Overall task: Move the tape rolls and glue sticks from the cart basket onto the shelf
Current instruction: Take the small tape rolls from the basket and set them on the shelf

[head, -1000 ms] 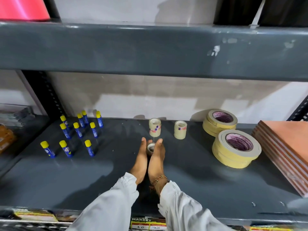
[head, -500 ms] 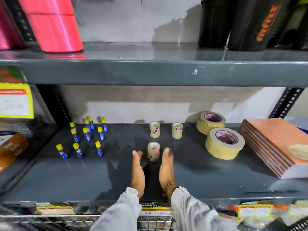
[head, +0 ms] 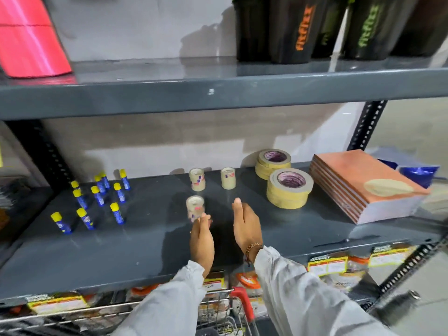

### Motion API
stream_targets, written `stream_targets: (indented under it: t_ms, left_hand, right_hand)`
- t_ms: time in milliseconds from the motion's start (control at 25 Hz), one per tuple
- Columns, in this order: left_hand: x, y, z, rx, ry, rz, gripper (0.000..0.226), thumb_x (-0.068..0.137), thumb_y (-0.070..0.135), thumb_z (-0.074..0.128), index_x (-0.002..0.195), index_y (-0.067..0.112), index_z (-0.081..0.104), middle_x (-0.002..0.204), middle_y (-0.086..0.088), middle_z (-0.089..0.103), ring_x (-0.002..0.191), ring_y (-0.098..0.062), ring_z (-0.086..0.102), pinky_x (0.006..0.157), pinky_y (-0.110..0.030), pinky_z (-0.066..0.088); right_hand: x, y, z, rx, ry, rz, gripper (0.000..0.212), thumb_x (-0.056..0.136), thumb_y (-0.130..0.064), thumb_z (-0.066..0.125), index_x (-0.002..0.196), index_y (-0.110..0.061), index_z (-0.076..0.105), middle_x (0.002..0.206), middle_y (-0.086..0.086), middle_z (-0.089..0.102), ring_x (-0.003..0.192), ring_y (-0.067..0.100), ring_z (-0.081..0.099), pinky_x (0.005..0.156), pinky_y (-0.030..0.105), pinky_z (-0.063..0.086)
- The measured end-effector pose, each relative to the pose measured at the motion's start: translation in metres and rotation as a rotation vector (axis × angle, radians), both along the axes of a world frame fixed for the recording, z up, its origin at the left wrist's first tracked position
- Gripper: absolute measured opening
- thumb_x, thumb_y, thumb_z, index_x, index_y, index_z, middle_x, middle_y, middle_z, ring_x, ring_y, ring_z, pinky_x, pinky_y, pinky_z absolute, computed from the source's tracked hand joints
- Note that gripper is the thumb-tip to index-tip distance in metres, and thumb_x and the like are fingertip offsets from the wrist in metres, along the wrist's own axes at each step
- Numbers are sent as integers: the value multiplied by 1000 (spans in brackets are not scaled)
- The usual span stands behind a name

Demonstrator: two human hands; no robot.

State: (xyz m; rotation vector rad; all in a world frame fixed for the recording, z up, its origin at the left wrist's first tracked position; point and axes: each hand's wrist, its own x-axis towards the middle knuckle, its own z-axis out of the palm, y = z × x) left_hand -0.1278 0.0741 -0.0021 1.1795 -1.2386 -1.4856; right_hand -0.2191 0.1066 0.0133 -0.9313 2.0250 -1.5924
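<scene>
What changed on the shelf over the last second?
Both hands let go of the small tape roll and drew back toward the shelf edge, the left hand and right hand now apart and open. The roll stands alone. The glue sticks and big tape stacks stayed put.

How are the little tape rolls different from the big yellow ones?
The small tape rolls are narrow and stand as tall stacks; the big tape rolls are far wider, in squat stacks. Small ones look pale and clear with red-marked labels; big ones are cream with purple cores. All sit on the same shelf.
</scene>
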Motion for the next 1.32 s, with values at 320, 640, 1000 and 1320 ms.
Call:
stream_targets:
  t_ms: [320,640,1000,1320]
  left_hand:
    - [-160,-17,38,63,125,-103,48,100,38,27,118,4,56,127,-14,58,116,-25,52,101,-31,32]
    - [-225,-34,27,111,120,-256,54,100,42,19,122,8,54,110,-5,63,108,-19,52,88,-21,40]
    - [-250,-40,20,199,223,-205,42,98,36,31,97,7,62,84,-10,66,76,-21,61,66,-26,52]
    - [-257,-39,14,218,2,20,36,99,28,32,103,4,58,102,-14,60,96,-30,56,88,-39,44]
  right_hand:
    - [-147,10,11,-13,492,-32,63,99,-47,15,98,-6,62,100,16,66,96,34,58,89,40,44]
    - [-222,18,-8,-94,-2,-134,61,95,-53,32,141,-13,34,147,7,35,129,10,32,105,23,21]
    - [-229,0,-17,-150,-244,-184,54,97,-52,30,136,-17,43,139,5,48,124,19,45,109,37,32]
    - [-224,-11,-19,-175,-404,-297,59,87,-57,31,129,-21,51,128,2,57,115,21,52,105,42,37]
